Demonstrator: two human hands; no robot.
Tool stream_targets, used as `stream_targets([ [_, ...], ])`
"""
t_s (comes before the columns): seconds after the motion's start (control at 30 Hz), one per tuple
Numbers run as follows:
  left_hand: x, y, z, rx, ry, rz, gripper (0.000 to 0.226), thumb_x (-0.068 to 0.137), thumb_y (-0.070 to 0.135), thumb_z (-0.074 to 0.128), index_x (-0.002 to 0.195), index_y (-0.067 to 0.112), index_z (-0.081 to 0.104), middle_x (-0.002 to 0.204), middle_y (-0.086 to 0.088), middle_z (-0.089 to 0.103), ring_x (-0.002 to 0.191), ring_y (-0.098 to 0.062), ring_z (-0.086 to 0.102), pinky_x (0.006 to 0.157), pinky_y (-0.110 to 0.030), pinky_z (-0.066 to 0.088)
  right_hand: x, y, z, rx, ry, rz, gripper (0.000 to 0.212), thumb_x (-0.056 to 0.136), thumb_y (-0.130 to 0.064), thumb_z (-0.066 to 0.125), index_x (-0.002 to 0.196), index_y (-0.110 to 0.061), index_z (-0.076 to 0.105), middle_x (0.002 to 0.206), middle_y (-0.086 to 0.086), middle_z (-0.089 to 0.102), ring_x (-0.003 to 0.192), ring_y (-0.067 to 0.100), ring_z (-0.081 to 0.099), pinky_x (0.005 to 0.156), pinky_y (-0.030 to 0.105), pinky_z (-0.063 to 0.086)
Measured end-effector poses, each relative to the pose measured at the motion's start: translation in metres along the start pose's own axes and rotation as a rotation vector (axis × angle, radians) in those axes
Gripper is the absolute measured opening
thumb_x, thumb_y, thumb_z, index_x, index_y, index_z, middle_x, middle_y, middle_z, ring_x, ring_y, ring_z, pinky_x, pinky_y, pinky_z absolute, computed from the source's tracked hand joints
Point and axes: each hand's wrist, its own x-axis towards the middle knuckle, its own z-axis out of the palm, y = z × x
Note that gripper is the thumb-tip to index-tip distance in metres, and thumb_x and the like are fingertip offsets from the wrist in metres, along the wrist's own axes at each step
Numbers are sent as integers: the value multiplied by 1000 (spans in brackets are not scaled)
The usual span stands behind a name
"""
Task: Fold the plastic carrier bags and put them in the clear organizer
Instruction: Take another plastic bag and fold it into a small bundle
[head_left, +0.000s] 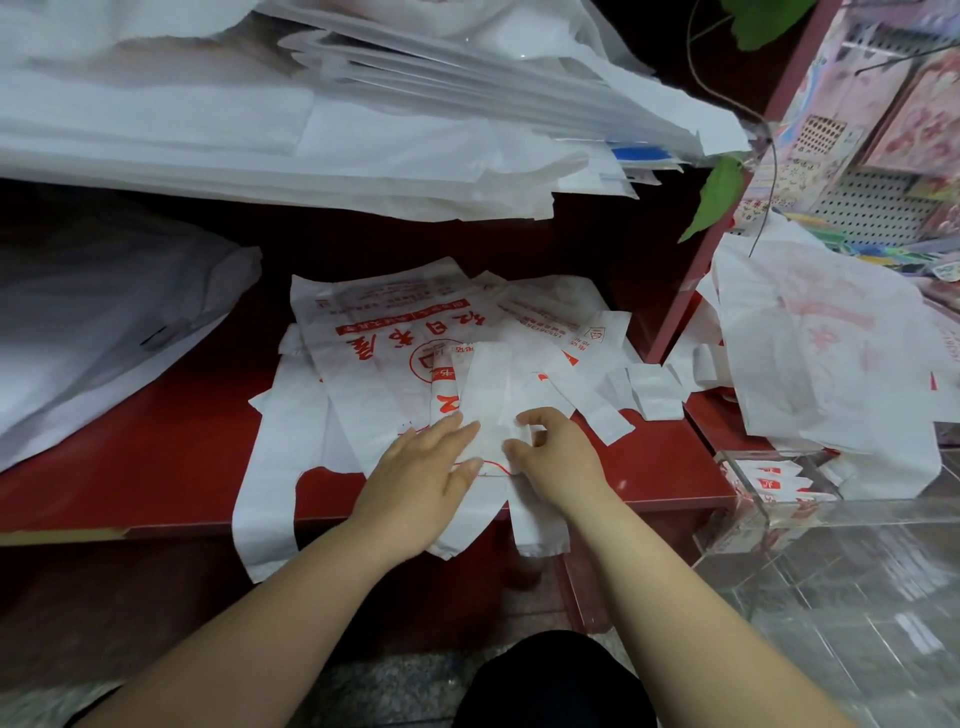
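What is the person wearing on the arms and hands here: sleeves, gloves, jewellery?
Nothing that shows. The left hand and right hand are bare, without gloves, rings or a watch, and both forearms are uncovered to the frame's edge, so no sleeve is in view.

dim, soft overhead light; edges warped, blurred.

Red shelf (156, 467): printed carrier bags (374, 364) spread flat, overhanging edge.
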Motion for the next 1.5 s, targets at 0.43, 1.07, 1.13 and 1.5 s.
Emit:
stream_targets([
  [0.43,-1,-11,7,-189,322,-112,28,88,-9,45,101,-1,68,108,-9,62,103,-16,54,78,0,25,0,-2,11,-257,115,-74,38,89,-22,49,125,-13,41,94,10,64,91,29,59,79,36,42],
  [1.07,-5,-11,6,-195,267,-62,25,85,8,59,109,7,68,102,9,54,88,-4,47,70,3,29,-2,24,11,-641,184,-841,26,42,-6,83,56,-13,62,55,-1,61,48,20,57,40,18,41],
  [1.13,-5,-11,6,-173,254,-51,28,85,12,61,112,9,66,105,10,52,90,-4,47,70,-1,30,0,20,11,-663,201,-811,34,33,-5,86,51,-13,59,49,-3,55,43,18,53,38,16,33],
  [1.5,-22,-27,-13,-75,216,223,34,65,9,58,94,14,74,104,-5,70,106,-11,46,91,-33,39,-36,16,-1,-313,179,-911,22,78,-18,43,85,-9,63,74,5,67,67,23,63,63,25,43],
])
